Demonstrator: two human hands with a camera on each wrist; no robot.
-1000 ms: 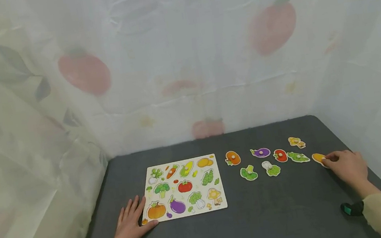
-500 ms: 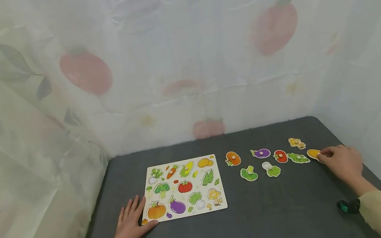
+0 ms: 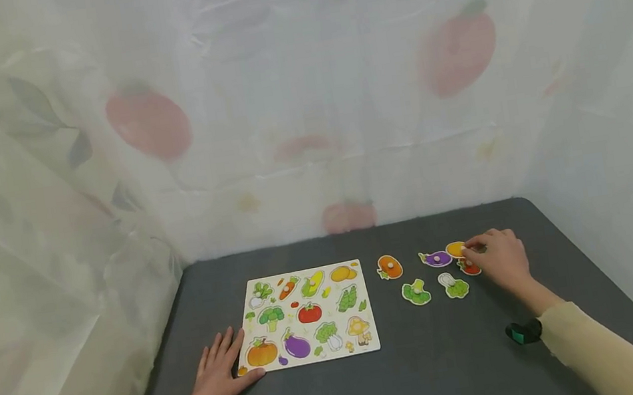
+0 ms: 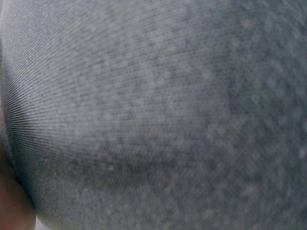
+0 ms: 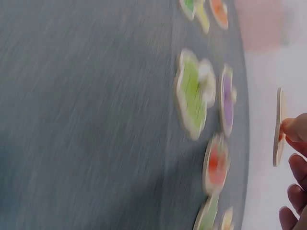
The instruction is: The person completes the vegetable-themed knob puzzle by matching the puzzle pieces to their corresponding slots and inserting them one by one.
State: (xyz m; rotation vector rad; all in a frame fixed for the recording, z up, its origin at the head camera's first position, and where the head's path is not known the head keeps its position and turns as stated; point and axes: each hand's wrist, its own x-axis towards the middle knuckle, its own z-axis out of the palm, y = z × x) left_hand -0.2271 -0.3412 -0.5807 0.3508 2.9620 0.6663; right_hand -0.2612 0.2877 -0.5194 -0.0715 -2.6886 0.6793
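My right hand (image 3: 501, 259) pinches a yellow oval puzzle piece (image 3: 455, 250), overlapping the eggplant and tomato pieces in the head view. In the right wrist view this piece (image 5: 278, 115) stands nearly edge-on between thumb and fingers, raised off the table. My left hand (image 3: 217, 377) lies with fingers spread at the lower left corner of a white vegetable puzzle board (image 3: 329, 290), thumb along its front edge. The tomato piece (image 3: 470, 267) shows partly beneath the right hand. The eggplant piece (image 3: 437, 259) lies just left of it.
Right of the board lie a pumpkin piece (image 3: 390, 267), a broccoli piece (image 3: 416, 293) and a bok choy piece (image 3: 454, 286). My right hand hides the pea pod and mushroom pieces in the head view. A pale curtain (image 3: 315, 191) hangs behind the dark table (image 3: 415, 379).
My right hand has carried the yellow oval piece from the table's right side leftward, over the pea pod piece to near the tomato. My left hand has stayed at the board's corner.
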